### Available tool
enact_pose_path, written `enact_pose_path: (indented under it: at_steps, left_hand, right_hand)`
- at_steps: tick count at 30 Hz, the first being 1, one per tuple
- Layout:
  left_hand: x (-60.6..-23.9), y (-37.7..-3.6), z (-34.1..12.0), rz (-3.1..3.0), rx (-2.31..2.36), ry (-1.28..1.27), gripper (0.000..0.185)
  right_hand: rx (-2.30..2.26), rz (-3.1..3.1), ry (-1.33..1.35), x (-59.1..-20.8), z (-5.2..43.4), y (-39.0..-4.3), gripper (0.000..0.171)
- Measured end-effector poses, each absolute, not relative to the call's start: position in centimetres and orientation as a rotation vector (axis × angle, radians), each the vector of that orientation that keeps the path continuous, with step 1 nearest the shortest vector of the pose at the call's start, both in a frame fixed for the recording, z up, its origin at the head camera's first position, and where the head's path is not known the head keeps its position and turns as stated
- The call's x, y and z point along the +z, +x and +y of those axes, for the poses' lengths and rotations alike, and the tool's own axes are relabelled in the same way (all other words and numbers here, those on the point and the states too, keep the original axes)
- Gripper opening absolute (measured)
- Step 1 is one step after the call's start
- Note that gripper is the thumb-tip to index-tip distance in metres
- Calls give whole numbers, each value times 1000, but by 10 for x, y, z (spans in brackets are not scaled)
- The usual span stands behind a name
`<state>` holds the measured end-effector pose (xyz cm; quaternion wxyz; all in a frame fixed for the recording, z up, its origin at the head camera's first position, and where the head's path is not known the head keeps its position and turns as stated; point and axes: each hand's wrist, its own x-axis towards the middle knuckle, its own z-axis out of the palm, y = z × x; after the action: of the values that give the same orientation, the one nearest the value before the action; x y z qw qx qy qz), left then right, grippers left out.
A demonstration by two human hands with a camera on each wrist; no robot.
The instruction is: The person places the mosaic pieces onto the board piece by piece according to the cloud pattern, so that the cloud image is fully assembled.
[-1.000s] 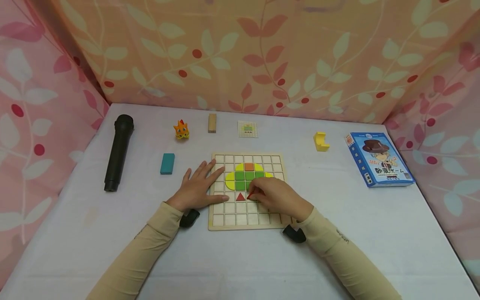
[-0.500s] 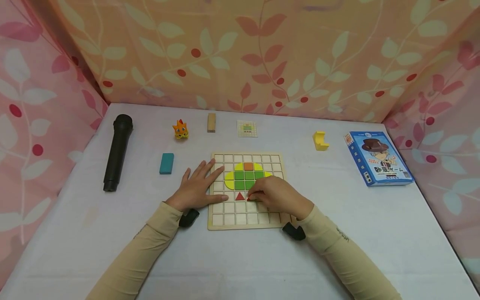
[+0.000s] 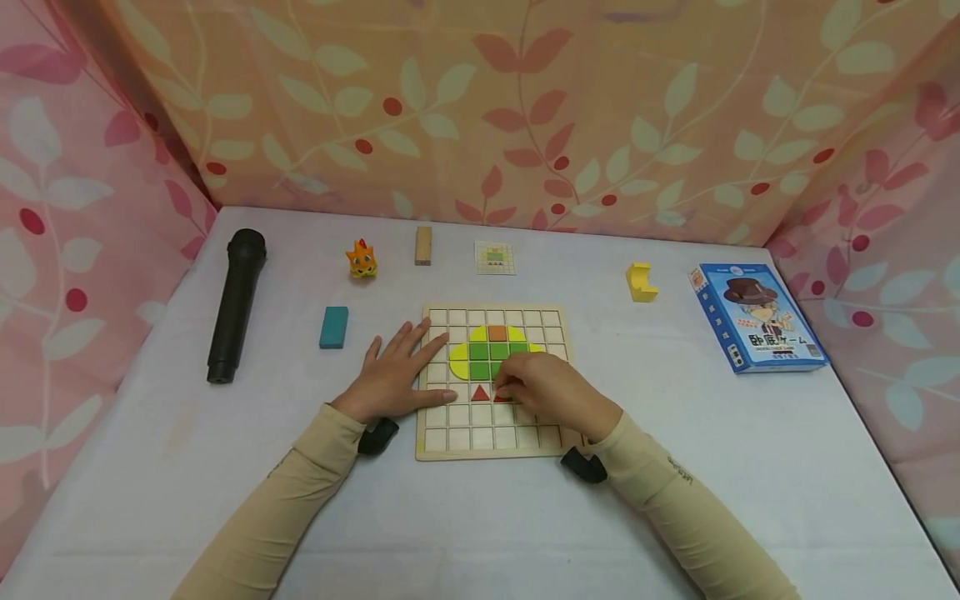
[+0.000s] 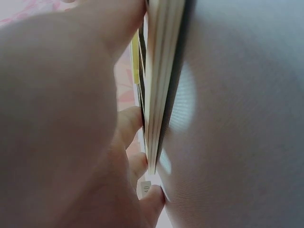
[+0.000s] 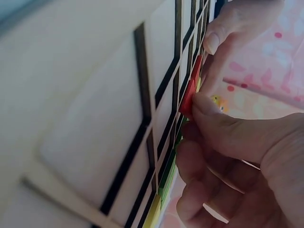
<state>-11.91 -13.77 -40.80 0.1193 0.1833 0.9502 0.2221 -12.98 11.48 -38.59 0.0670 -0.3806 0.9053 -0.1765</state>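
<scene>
Nearest, right hand (image 3: 551, 392): fingers pinched together on a red triangle (image 5: 188, 97), set on the wooden grid board (image 3: 491, 446) beside another red triangle (image 3: 481, 393). Left hand (image 3: 397, 373): flat, fingers spread, pressing the board's left edge. Beyond, at the table's far edge: microphone (image 3: 236, 304), teal block (image 3: 333, 327), blue box (image 3: 759, 317).

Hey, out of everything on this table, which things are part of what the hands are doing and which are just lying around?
In use:
wooden grid board
red piece, pinched by right hand
red triangle
left hand, flat on the board

Lying about:
black microphone
teal block
orange toy
wooden block
pattern card
yellow piece
blue box
</scene>
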Motion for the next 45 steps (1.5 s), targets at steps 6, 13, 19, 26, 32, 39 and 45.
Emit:
enact_pose_path:
  at_steps: [6, 13, 19, 26, 32, 39, 45]
  left_hand:
    - [-409, -120, -138, 2785, 652, 540, 85]
    - [-412, -120, -139, 2788, 652, 544, 85]
    - [-412, -120, -138, 2789, 658, 553, 85]
    - [-412, -120, -138, 2789, 656, 542, 85]
    - [-413, -119, -138, 2789, 658, 535, 86]
    - [-413, -120, -138, 2783, 679, 533, 85]
    - [-412, -119, -138, 2788, 675, 530, 85]
  right_hand:
    - [-565, 2730, -1128, -379, 121, -130, 10]
    - [-535, 2764, -868, -359, 159, -132, 16]
    - [-416, 2648, -605, -354, 201, -125, 19]
    - [-386, 2572, -588, -365, 228, -115, 25]
    - [-422, 2606, -663, -373, 239, -111, 19]
    - [-473, 2585, -657, -377, 245, -109, 16]
    - [-500, 2642, -827, -376, 241, -113, 14]
